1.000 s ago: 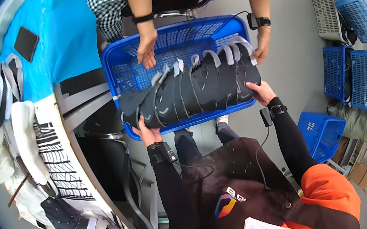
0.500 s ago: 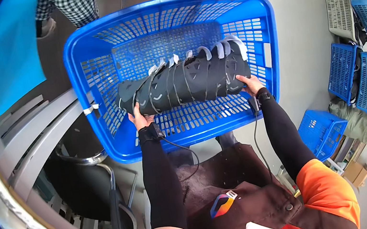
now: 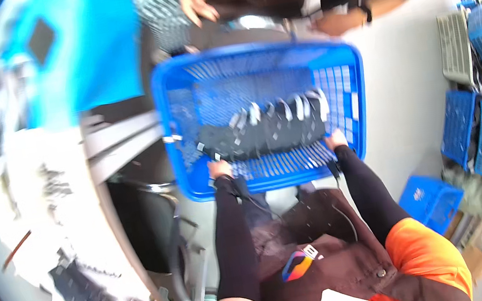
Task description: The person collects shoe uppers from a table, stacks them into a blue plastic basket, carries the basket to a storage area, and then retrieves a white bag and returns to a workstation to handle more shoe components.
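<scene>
Centre frame: left hand point(image 3: 219, 169) and right hand point(image 3: 336, 138) clamp the ends of a dark, floppy-looking row of shoe uppers point(image 3: 263, 131) inside the blue basket point(image 3: 196, 186); likely light, best squeezed endwise.

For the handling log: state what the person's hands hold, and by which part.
The left hand and right hand grip the two ends of a row of dark, white-edged pieces inside the blue basket. The blur hides the finger placement.

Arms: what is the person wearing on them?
Both arms wear tight black sleeves down to the wrists, under short orange sleeves. The left hand and right hand are bare. Each wrist carries a dark band, and a thin black cable trails from it.
</scene>
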Demonstrator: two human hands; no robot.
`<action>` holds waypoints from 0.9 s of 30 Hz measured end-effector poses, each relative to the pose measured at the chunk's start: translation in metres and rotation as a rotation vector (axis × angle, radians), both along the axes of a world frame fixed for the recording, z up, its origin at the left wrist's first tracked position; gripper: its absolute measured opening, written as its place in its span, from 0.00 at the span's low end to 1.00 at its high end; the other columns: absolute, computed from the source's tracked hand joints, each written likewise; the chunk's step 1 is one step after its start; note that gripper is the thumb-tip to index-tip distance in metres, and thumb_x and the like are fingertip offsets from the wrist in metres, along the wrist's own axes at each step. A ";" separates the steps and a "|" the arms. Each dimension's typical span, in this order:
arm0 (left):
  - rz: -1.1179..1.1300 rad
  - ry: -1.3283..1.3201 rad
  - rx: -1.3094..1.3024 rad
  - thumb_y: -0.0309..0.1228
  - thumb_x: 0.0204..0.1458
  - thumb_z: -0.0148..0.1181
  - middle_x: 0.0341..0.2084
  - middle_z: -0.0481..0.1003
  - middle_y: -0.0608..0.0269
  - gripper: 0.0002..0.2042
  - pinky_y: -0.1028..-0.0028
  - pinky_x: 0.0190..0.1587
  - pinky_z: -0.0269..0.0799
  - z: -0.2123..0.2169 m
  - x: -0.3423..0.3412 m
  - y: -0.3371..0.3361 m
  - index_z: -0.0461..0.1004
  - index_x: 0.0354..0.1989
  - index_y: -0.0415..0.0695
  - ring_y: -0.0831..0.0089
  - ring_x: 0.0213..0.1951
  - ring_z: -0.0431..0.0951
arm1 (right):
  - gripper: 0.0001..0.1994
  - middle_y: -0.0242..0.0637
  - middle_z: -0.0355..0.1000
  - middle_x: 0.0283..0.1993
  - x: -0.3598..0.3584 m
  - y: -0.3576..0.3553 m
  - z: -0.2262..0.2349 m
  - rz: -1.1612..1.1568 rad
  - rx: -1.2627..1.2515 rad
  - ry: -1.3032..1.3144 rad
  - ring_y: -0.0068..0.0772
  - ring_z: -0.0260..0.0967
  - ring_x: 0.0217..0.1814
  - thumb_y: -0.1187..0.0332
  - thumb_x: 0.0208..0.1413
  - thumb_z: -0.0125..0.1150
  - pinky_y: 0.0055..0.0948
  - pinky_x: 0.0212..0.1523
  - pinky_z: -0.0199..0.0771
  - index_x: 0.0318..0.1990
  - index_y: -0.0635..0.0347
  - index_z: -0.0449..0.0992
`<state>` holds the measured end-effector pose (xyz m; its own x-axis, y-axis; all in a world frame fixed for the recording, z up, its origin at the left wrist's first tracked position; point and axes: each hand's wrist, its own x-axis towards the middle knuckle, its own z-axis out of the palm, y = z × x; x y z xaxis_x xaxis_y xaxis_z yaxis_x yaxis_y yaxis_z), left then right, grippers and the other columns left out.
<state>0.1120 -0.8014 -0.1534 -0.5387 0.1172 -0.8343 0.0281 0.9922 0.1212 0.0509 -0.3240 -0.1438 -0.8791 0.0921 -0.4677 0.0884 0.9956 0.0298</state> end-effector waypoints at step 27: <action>2.007 1.262 1.471 0.69 0.49 0.54 0.64 0.60 0.56 0.47 0.51 0.59 0.59 0.967 0.190 -0.606 0.52 0.70 0.50 0.60 0.64 0.60 | 0.62 0.63 0.57 0.68 0.026 -0.985 1.222 1.008 -1.138 0.718 0.55 0.56 0.71 0.31 0.34 0.71 0.41 0.67 0.60 0.67 0.75 0.55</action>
<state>0.3021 -1.4071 0.8141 -0.5029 -0.8209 -0.2707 0.3098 -0.4636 0.8301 0.0765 -1.3089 1.0785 -0.4225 -0.6805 0.5987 -0.8783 0.1445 -0.4557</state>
